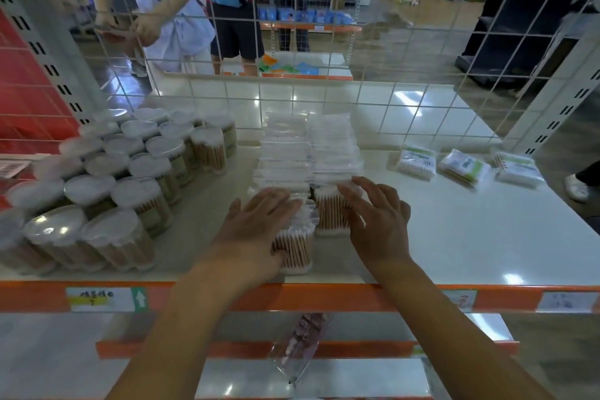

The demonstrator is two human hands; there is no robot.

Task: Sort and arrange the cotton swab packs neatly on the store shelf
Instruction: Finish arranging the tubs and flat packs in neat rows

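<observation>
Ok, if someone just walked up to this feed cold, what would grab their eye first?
Probably the two hands at the shelf's front centre: the left hand lies flat on a front swab pack, and the right hand touches the neighbouring pack with spread fingers. Next, the big cluster of round swab tubs filling the left side. Then three green-labelled bags lying loose at the back right.

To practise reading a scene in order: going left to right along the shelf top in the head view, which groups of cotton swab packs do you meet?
Round tubs → two rows of clear flat packs, with both hands on them → three loose green-labelled bags.
</observation>
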